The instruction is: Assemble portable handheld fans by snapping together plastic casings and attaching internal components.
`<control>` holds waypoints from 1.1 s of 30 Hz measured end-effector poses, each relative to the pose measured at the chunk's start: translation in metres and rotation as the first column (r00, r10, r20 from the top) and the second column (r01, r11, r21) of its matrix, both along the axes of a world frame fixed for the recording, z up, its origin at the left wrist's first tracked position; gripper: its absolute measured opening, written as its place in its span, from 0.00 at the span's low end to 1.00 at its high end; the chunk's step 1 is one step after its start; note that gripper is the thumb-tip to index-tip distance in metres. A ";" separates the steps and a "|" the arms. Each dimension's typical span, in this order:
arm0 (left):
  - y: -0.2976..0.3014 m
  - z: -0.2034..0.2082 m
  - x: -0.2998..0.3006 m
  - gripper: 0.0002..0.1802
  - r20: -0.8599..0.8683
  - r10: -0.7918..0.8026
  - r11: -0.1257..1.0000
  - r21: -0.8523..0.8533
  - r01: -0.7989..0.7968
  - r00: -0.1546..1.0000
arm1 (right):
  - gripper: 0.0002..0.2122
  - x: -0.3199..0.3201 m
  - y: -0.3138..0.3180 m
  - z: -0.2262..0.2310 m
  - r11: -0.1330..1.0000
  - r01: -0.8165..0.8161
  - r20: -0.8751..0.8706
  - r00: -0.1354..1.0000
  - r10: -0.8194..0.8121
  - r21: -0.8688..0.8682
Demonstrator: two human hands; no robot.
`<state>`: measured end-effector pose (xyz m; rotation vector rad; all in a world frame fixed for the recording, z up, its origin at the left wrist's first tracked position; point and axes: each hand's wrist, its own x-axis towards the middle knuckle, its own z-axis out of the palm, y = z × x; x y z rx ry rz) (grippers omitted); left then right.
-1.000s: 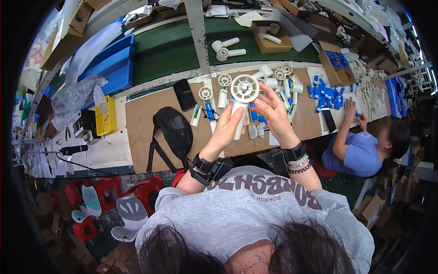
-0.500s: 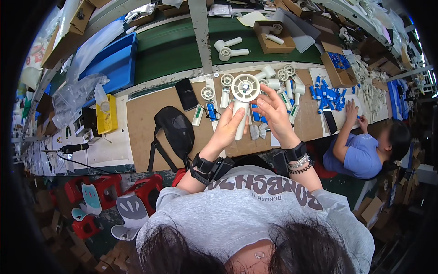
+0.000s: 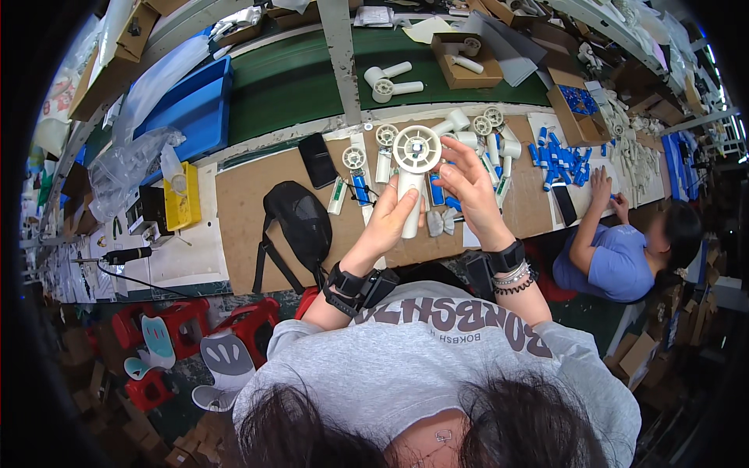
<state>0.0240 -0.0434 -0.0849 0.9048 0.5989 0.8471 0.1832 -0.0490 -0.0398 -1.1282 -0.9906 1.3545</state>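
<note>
A white handheld fan housing (image 3: 417, 150) with a round spoked head and a straight handle is held upright over the table in front of me. My left hand (image 3: 392, 217) is wrapped round its handle. To the right of the fan head, my right hand (image 3: 476, 191) has its fingers apart and curved, with fingertips close to the rim; I cannot tell whether they touch it. Behind and beside my hands lie more white fan housings (image 3: 354, 158), some with blue battery cells (image 3: 360, 189) in their handles. A small grey-white bag (image 3: 441, 223) lies behind the held handle.
Left on the table are a black bag (image 3: 296, 226), a black phone (image 3: 316, 161), a yellow bin (image 3: 182, 199) and an electric screwdriver (image 3: 127, 255). Loose blue cells (image 3: 563, 164) lie to the right, near a co-worker (image 3: 612, 261). A cardboard box (image 3: 468, 70) and blue tray (image 3: 187, 109) stand behind.
The fan housing stays in my left hand, almost still. My right hand's fingers have shifted slightly beside the fan head.
</note>
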 end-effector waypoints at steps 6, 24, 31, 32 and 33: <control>-0.006 -0.004 -0.002 0.19 0.028 0.037 0.998 -0.058 -0.035 0.999 | 0.22 -0.001 -0.002 -0.005 1.000 -0.012 0.008 1.000 0.012 -0.009; 0.030 -0.142 -0.260 0.15 -0.087 0.754 0.509 -0.549 -0.663 0.651 | 0.17 0.076 -0.066 -0.184 0.852 0.119 0.247 0.969 0.013 -0.510; 0.042 -0.219 -0.416 0.12 -0.415 0.719 0.341 -0.488 -0.803 0.557 | 0.16 0.087 -0.077 -0.221 0.810 0.061 0.417 0.878 0.234 -0.583; 0.044 -0.226 -0.421 0.12 -0.477 0.631 0.396 -0.479 -0.783 0.611 | 0.16 0.087 -0.078 -0.223 0.811 0.068 0.422 0.878 0.228 -0.581; 0.043 -0.231 -0.428 0.12 -0.474 0.630 0.398 -0.483 -0.780 0.615 | 0.15 0.086 -0.076 -0.226 0.828 0.038 0.437 0.863 0.255 -0.559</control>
